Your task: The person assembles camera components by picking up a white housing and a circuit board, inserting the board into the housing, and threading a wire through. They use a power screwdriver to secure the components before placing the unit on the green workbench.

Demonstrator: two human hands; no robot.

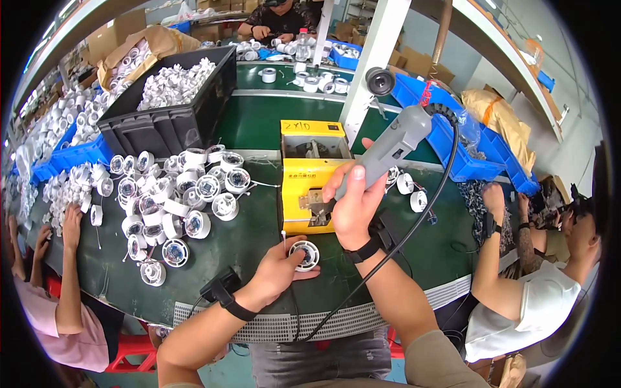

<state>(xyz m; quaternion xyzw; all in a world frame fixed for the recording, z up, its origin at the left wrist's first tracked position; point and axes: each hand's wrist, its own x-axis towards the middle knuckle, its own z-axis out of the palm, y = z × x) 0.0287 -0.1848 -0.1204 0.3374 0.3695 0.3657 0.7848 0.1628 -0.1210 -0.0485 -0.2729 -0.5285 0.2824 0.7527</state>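
My right hand [357, 210] is closed round a grey electric screwdriver [396, 139], held at a slant with its lower end toward the front of a yellow screw feeder [297, 178]. The hand partly hides the tip, so I cannot tell whether it touches the feeder. Low in front of the feeder, my left hand [277, 270] grips a round white housing [312, 257] with a dark inside, thumb over its opening. To the left lies a heap of similar white housings [173, 204], some with circuit boards and thin wires showing.
A black bin [162, 119] of small white parts stands far left, near blue trays. A black cable [414, 242] runs from the screwdriver across my right forearm. Several housings [405, 183] lie right of the feeder. Co-workers sit at left, right and across the green table [226, 278].
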